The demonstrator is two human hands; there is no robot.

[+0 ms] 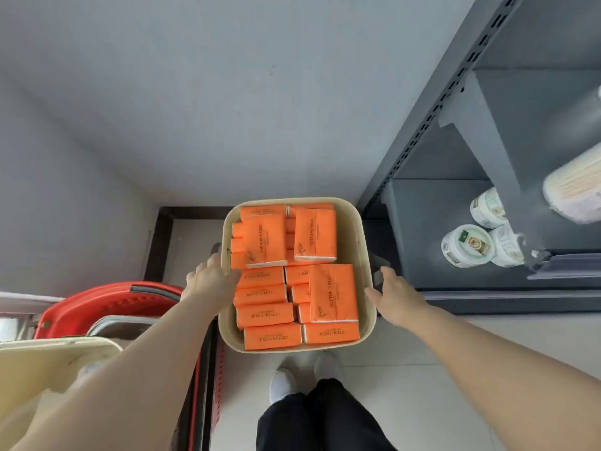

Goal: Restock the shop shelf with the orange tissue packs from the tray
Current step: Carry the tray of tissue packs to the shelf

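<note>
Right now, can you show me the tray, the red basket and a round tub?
tray (350, 242): head view, on its bare inner right wall.
red basket (107, 302): head view, on its red side.
round tub (468, 244): head view, on the middle of its lid.

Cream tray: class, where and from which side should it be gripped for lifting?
Probably by its left and right rims, one hand from each outer side: the cream tray is wide and full of orange tissue packs, so opposite holds keep it level.
</note>
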